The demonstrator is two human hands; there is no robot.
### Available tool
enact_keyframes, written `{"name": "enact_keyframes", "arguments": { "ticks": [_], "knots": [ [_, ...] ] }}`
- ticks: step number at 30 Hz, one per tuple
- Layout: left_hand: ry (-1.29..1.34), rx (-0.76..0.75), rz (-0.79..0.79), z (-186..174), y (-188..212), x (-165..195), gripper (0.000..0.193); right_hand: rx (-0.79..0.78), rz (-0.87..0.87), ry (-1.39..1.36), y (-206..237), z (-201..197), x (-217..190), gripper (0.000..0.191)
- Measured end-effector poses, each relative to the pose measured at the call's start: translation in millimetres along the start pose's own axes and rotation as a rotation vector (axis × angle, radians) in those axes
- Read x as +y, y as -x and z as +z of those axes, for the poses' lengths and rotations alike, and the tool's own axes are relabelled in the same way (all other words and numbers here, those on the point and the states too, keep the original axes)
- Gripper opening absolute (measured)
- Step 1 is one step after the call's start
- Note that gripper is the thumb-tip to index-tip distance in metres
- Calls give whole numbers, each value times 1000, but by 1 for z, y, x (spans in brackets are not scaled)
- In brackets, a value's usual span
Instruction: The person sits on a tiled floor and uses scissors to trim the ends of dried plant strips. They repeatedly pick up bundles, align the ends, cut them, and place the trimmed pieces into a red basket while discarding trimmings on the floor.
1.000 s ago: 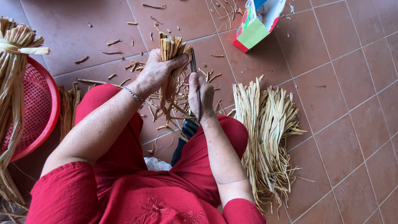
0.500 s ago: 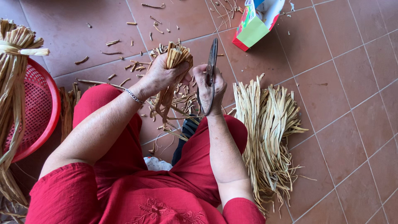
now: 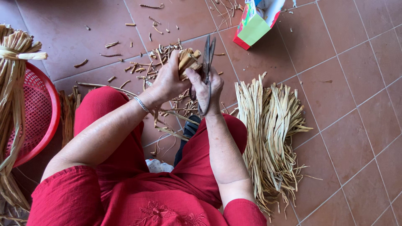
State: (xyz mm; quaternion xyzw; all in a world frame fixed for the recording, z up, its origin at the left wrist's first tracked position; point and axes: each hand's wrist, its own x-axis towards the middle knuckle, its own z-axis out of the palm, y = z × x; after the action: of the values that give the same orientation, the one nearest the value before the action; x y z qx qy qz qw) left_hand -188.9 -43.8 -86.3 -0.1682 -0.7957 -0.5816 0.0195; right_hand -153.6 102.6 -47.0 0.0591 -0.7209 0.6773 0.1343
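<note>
A small bundle of tan dried straw strips (image 3: 187, 60) sits above the red-clad knees, gripped tight by the left hand (image 3: 167, 81). The right hand (image 3: 211, 90), fingers curled through the handles, holds dark metal scissors (image 3: 206, 67) upright, touching it.

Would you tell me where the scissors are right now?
In the head view, the scissors are upper centre, held in the right hand, blades pointing up beside the straw bundle gripped by the left hand.

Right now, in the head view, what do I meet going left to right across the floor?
Red basket → left hand gripping a bunch of strips → right hand with scissors → pile of dried strips
</note>
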Motion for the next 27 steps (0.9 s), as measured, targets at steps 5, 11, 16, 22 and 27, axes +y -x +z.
{"name": "enact_keyframes", "arguments": {
  "ticks": [5,11,16,22,27],
  "knots": [
    [542,-224,-228,-30,-8,7,77,-32,255,-286,-5,-15,-4,20],
    [488,-252,-244,-37,-5,18,33,-24,238,-65,-5,-16,3,34],
    [570,-337,-164,-33,-5,14,33,-84,168,-22,-5,-19,6,39],
    [520,-162,-248,-28,-4,15,24,-12,176,-75,-4,-11,17,36],
    [606,-113,-260,-37,-6,27,20,-45,156,-15,-1,-16,28,39]
  ]
}}
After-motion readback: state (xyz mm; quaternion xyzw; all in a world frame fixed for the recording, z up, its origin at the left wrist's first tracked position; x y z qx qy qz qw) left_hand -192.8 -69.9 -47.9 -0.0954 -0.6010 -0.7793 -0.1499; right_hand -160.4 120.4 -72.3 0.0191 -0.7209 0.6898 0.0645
